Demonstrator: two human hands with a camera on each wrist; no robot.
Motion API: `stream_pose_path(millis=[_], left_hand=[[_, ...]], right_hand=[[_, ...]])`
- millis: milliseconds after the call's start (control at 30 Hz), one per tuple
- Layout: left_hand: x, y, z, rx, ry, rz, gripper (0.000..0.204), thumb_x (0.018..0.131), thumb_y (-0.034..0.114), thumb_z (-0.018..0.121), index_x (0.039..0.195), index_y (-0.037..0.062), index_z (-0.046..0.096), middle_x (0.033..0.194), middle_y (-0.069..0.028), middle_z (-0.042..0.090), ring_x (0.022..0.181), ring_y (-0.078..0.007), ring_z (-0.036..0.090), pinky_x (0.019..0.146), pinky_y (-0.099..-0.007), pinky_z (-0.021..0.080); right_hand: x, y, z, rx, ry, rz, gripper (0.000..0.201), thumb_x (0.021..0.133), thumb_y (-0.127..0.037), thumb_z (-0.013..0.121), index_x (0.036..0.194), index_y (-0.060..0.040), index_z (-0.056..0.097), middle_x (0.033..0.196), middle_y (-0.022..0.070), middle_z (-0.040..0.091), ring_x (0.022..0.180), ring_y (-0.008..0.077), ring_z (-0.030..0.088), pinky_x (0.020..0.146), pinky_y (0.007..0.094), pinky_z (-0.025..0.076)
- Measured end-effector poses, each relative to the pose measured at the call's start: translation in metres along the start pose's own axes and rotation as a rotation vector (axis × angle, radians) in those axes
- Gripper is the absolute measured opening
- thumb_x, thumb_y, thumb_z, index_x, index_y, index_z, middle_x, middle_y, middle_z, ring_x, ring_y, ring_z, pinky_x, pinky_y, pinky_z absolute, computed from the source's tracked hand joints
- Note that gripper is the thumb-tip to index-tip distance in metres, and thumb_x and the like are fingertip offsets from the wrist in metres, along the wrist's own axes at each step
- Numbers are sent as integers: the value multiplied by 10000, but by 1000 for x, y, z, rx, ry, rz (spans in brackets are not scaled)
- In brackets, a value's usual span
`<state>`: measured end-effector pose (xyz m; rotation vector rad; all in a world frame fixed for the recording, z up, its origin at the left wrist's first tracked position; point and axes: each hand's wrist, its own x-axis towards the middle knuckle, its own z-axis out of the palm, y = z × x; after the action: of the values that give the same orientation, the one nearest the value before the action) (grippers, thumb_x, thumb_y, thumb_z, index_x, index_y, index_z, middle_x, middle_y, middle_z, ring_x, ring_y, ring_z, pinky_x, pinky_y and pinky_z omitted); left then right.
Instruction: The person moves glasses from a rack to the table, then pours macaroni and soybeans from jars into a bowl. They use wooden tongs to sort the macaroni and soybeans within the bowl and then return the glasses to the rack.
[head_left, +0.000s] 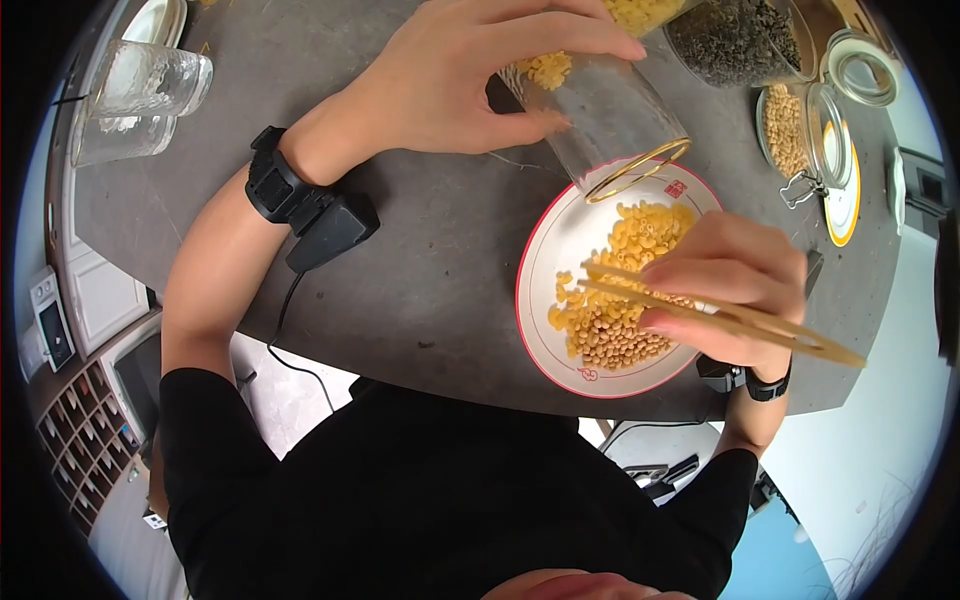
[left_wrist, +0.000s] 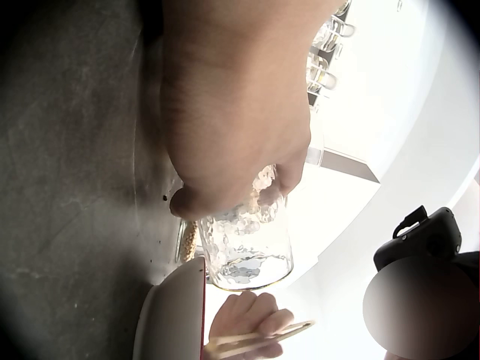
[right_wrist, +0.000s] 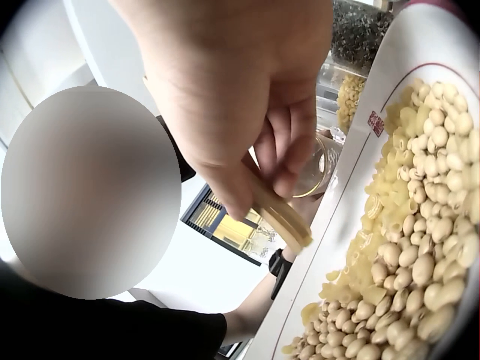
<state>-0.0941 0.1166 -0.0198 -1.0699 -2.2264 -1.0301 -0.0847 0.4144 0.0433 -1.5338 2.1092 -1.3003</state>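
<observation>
My left hand grips a clear glass with a gold rim, tilted with its mouth over the edge of a white, red-rimmed bowl. Some yellow macaroni sits in the glass's far end. In the bowl, more macaroni lies beside a heap of soybeans. Above them, my right hand holds wooden tongs, whose tips point left over the macaroni. The right wrist view shows the tongs pinched in the fingers, with the soybeans close by.
Beyond the bowl stand a container of dark dried leaves and an open clip-lid jar of soybeans. More macaroni is at the far edge. A textured glass stands far left. A cable hangs from my left wrist.
</observation>
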Motion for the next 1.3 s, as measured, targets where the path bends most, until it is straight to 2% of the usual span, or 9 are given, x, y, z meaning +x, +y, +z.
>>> stream_pose_path(millis=[67,133,200,300,400,867,1033,1267,1300], left_hand=[[0,0,-1,2,-15,-3,626,769,138,816,1369,137,639,1286,-106,616,1190,-318,567,1037,-452,457],[-2,-3,0,-1,3,-6,633,757,138,821,1364,134,642,1282,-106,614,1185,-317,566,1036,-448,456],[1,1,-1,4,-12,-14,634,751,138,823,1360,134,646,1283,-106,613,1184,-316,565,1033,-446,457],[2,3,-3,12,-27,-24,637,744,137,827,1356,133,650,1285,-106,611,1185,-315,563,1028,-442,461],[3,3,-2,11,-26,-19,638,742,136,828,1354,133,651,1286,-107,610,1187,-317,563,1023,-441,465],[0,0,0,2,-31,-53,617,763,151,825,1355,130,651,1290,-108,610,1186,-320,567,1028,-446,468],[-2,-2,1,-16,18,-2,607,779,161,819,1360,129,647,1295,-107,609,1192,-315,565,1040,-447,460],[-2,-2,0,13,5,1,612,778,156,818,1364,134,642,1293,-107,608,1197,-316,565,1041,-448,458],[-1,1,-1,11,-8,-10,617,771,150,821,1362,134,644,1293,-106,609,1197,-317,565,1038,-449,459]], right_hand=[[3,-2,-3,-13,62,5,336,734,-239,898,932,-11,750,780,123,696,648,232,670,563,319,493],[7,0,-2,-133,316,-110,324,737,-205,901,934,-3,742,775,105,707,642,199,683,515,287,511],[10,-2,0,-143,323,-184,323,750,-230,893,920,-1,743,796,105,714,657,195,690,535,292,526],[4,-6,2,-46,-1,-144,338,743,-238,881,981,-36,750,840,65,696,713,197,679,533,326,503],[0,-5,14,-85,-86,-71,387,699,-303,902,959,-57,754,820,67,698,662,231,671,554,330,496],[-2,0,17,-116,-116,-37,386,667,-258,917,942,-49,745,784,64,668,644,233,647,535,327,475],[-2,-10,16,-185,-147,-18,279,750,-214,865,950,-65,740,781,40,651,662,216,649,576,338,515],[2,-8,8,-148,-148,-38,295,738,-179,883,956,-38,744,792,57,681,662,198,660,569,308,517],[2,-7,3,-44,-44,-61,319,731,-177,892,965,-22,741,807,75,696,683,197,672,579,311,523]])
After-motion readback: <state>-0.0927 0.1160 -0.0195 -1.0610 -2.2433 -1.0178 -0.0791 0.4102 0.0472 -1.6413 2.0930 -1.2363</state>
